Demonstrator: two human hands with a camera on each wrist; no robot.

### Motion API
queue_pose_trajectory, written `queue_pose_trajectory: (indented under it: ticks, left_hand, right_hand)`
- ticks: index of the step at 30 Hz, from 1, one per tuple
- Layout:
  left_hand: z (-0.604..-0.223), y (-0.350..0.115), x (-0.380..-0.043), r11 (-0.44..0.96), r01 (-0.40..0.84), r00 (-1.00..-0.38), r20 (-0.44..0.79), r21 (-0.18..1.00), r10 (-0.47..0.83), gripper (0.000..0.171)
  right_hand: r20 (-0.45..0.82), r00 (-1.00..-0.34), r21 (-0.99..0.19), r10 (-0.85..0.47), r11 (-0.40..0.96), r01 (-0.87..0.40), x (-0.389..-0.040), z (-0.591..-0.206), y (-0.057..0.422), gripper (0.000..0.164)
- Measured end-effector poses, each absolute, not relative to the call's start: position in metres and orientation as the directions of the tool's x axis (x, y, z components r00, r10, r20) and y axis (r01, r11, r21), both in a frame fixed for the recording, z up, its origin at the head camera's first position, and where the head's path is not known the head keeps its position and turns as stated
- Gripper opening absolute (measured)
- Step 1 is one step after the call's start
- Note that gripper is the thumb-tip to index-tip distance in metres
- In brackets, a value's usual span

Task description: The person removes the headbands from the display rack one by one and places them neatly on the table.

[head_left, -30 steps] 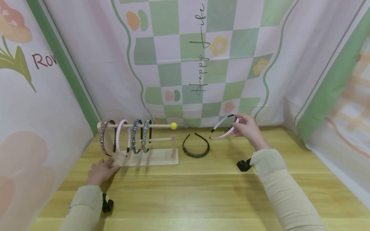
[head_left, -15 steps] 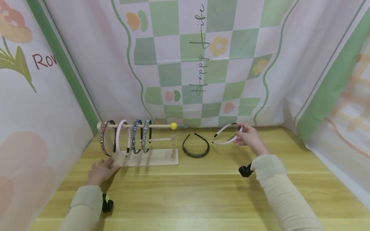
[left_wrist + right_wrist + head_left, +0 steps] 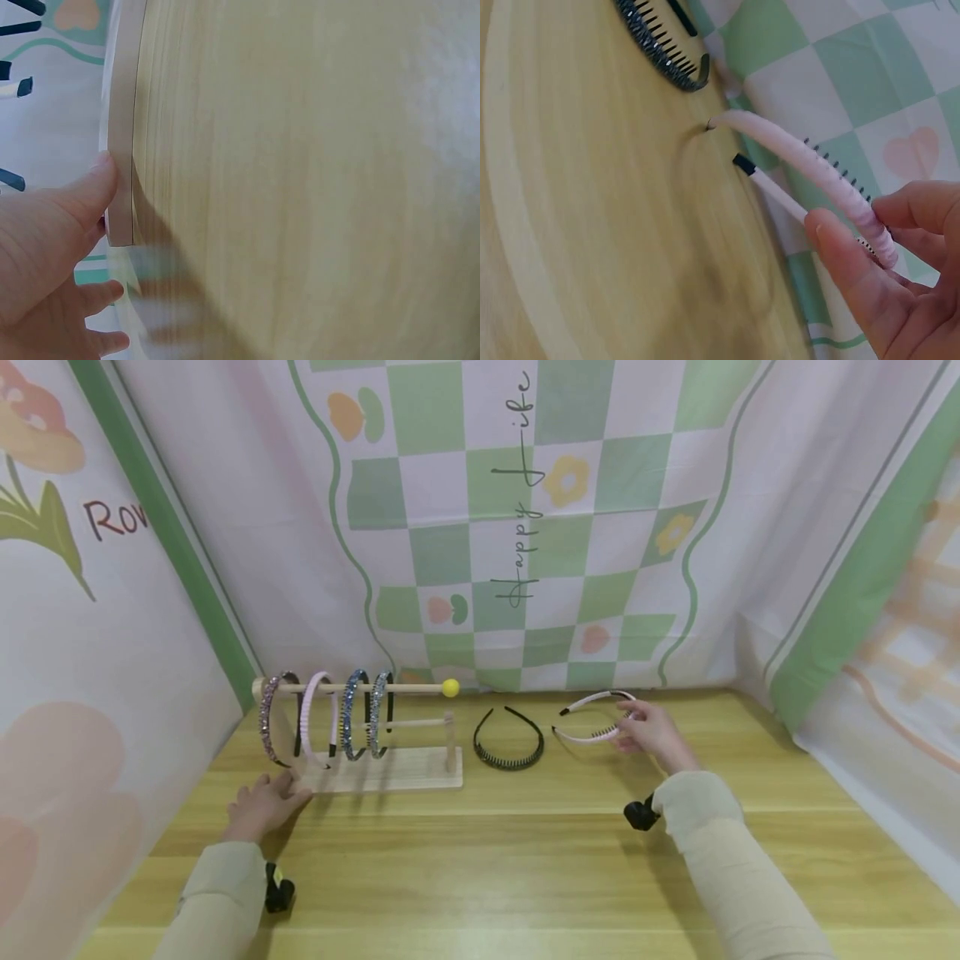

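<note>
My right hand (image 3: 651,735) pinches a pale pink headband (image 3: 588,739) near its bend, above the right part of the table. In the right wrist view, the pink headband (image 3: 802,157) shows dark inner teeth and a dark tip; I cannot tell whether it touches the table. My left hand (image 3: 262,803) holds the left front corner of a wooden headband stand (image 3: 397,770), thumb against the base edge (image 3: 124,180), index finger partly hidden, other fingers spread. Several headbands hang on its upper rod: a brownish-pink sparkly one (image 3: 266,718), a pink one (image 3: 303,718), a blue sparkly one (image 3: 347,718) and a silvery one (image 3: 374,722).
A dark headband (image 3: 510,763) with teeth lies between the stand and my right hand; its outside glitters in the right wrist view. The upper rod ends in a yellow ball (image 3: 450,687). A printed curtain (image 3: 495,552) rises behind the wooden table (image 3: 480,877).
My right hand has lowered and moved slightly right with the pink headband, which now lies flatter and closer to the table. The left hand and the stand have stayed put.
</note>
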State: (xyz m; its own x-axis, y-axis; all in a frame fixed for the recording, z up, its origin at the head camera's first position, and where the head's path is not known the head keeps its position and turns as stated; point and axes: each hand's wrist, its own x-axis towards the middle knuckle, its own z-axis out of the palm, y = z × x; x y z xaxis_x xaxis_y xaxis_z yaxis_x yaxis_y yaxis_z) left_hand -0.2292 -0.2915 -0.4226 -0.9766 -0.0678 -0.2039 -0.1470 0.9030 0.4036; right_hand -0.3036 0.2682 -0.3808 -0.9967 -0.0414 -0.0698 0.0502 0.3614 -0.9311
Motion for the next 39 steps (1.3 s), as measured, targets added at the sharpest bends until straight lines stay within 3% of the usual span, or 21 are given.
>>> queue_pose_trajectory:
  ticks: [16,32,39]
  left_hand:
    - [-0.420,-0.291,-0.228,0.900,-0.152,-0.974,-0.216,0.409,-0.067,0.081]
    - [-0.421,-0.291,-0.228,0.894,-0.162,-0.972,-0.223,0.417,-0.073,0.081]
    - [-0.421,-0.291,-0.228,0.901,-0.158,-0.972,-0.224,0.404,-0.070,0.081]
  right_hand:
    - [-0.160,-0.979,-0.853,-0.127,0.518,0.072,-0.296,-0.395,0.273,0.027]
    - [-0.277,-0.953,-0.860,-0.125,0.475,0.188,-0.294,-0.414,0.256,0.025]
    - [-0.270,-0.954,-0.851,-0.130,0.496,0.173,-0.294,-0.419,0.253,0.020]
